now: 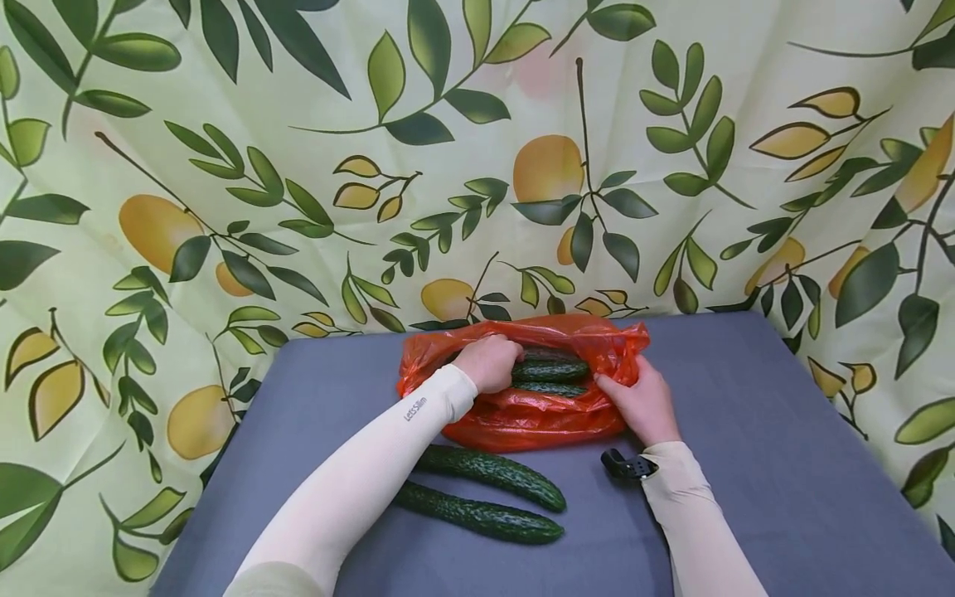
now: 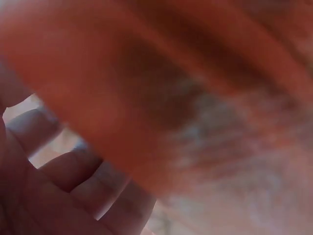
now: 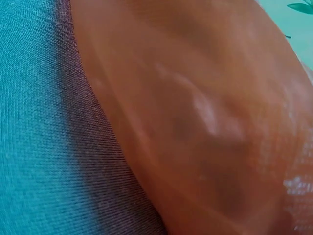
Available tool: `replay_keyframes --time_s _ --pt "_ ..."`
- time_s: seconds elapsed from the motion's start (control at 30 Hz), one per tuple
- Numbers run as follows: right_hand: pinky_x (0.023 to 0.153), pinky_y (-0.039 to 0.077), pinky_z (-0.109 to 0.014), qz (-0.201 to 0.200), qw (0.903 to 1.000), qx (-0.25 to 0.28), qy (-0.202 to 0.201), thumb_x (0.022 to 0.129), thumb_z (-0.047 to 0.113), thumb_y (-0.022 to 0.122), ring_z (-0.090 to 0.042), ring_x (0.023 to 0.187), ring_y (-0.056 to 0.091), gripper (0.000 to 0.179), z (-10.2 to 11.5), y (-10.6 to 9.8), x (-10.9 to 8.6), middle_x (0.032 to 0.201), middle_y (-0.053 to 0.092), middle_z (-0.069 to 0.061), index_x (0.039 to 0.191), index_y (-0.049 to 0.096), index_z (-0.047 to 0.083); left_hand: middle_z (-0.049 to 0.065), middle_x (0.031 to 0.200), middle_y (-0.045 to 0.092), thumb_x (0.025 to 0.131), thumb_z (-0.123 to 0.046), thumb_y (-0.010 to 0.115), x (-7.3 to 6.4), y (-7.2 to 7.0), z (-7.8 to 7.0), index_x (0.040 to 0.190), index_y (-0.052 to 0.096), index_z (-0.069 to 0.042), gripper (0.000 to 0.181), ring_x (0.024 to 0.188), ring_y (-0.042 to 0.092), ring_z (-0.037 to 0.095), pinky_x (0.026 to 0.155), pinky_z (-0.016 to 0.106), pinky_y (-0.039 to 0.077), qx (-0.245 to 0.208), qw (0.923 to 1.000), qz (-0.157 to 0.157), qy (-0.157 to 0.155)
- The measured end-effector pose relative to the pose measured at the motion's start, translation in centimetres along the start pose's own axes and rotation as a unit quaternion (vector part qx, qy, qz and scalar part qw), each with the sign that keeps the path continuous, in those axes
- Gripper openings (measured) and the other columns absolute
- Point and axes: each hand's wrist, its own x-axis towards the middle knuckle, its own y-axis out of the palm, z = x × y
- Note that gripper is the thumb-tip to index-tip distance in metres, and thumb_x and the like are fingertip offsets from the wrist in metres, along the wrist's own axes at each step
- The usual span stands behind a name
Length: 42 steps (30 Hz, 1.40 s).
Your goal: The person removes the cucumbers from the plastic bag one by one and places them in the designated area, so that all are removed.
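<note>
A red plastic bag [image 1: 537, 427] lies across the table with its mouth facing up. Inside it are dark green, bumpy cucumbers [image 1: 552, 370]. My left hand [image 1: 488, 363] reaches into the mouth at the left, its fingertips beside the cucumbers and partly hidden. In the left wrist view its fingers [image 2: 73, 169] run up behind blurred red film, so their hold is unclear. On the right, my right hand [image 1: 643, 402] grips the bag's side, thumb at the rim and fingers behind. The right wrist view is filled mostly by red film [image 3: 195, 122]; no fingers show there.
Two cucumbers lie on the grey table [image 1: 716, 398] in front of the bag: an upper cucumber [image 1: 496, 473] and a lower cucumber [image 1: 481, 516], their left ends behind my left forearm. A leaf-and-fruit patterned cloth [image 1: 462, 232] hangs behind the table. A black wristband [image 1: 628, 466] is on my right wrist.
</note>
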Motion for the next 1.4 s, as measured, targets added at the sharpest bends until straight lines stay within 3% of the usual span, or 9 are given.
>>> replay_keyframes --time_s 0.1,0.3,0.4,0.57,0.73,1.1,1.4 --pt "0.081 0.054 -0.02 -0.002 1.0 -0.005 0.001 0.1 0.036 0.072 -0.033 0.103 0.07 0.057 0.0 0.0 0.0 0.131 0.071 -0.026 0.143 0.056 0.001 -0.001 0.119 0.079 0.094 -0.013 0.076 1.4 1.2 0.9 0.123 0.079 -0.022 0.03 0.1 0.07 0.017 0.093 0.039 0.062 0.006 1.0 -0.003 -0.002" --pt "0.082 0.053 -0.02 0.001 1.0 -0.005 0.006 0.1 0.037 0.072 -0.033 0.105 0.07 0.059 0.0 0.0 0.0 0.133 0.071 -0.025 0.145 0.055 0.002 0.004 0.116 0.078 0.096 -0.014 0.074 0.6 -1.0 -0.3 0.117 0.076 -0.015 0.021 0.101 0.071 0.021 0.098 0.04 0.061 0.023 0.9992 0.03 -0.012" --pt "0.082 0.053 -0.021 0.001 1.0 -0.004 0.004 0.101 0.038 0.072 -0.032 0.105 0.07 0.059 0.0 0.1 0.1 0.133 0.071 -0.025 0.145 0.056 0.003 0.007 0.124 0.075 0.099 -0.016 0.072 0.2 -1.6 -0.6 0.121 0.071 -0.013 0.023 0.112 0.071 0.024 0.106 0.041 0.058 0.033 0.9981 0.048 -0.019" --pt "0.084 0.053 -0.021 0.0 1.0 -0.004 0.004 0.101 0.038 0.072 -0.033 0.106 0.07 0.059 0.2 0.1 0.2 0.134 0.071 -0.025 0.145 0.055 0.002 0.012 0.138 0.068 0.1 -0.021 0.072 0.3 -1.3 -0.3 0.133 0.066 -0.01 0.036 0.127 0.066 0.028 0.117 0.043 0.051 0.045 0.9969 0.062 -0.02" --pt "0.086 0.053 -0.022 0.006 0.9999 -0.002 0.011 0.101 0.038 0.071 -0.034 0.11 0.07 0.06 0.3 0.2 0.3 0.136 0.069 -0.025 0.146 0.054 0.002 0.015 0.145 0.062 0.101 -0.022 0.072 -0.1 -1.3 -0.3 0.142 0.061 -0.006 0.045 0.132 0.061 0.029 0.12 0.045 0.049 0.056 0.9956 0.072 -0.02" --pt "0.087 0.053 -0.023 0.007 0.9999 -0.006 0.013 0.101 0.038 0.071 -0.034 0.11 0.069 0.06 0.1 0.1 0.1 0.137 0.069 -0.024 0.147 0.054 0.002 0.016 0.139 0.059 0.101 -0.023 0.071 -1.0 -1.0 -0.6 0.141 0.059 -0.005 0.045 0.126 0.061 0.03 0.109 0.048 0.057 0.06 0.9962 0.06 -0.019" --pt "0.085 0.053 -0.021 0.004 0.9999 -0.006 0.012 0.101 0.038 0.071 -0.033 0.109 0.069 0.058 0.0 0.1 0.2 0.134 0.07 -0.024 0.144 0.055 0.002 0.008 0.137 0.064 0.1 -0.02 0.075 -1.8 -0.9 0.1 0.134 0.059 -0.012 0.039 0.129 0.06 0.027 0.107 0.044 0.057 0.046 0.9984 0.032 0.007"
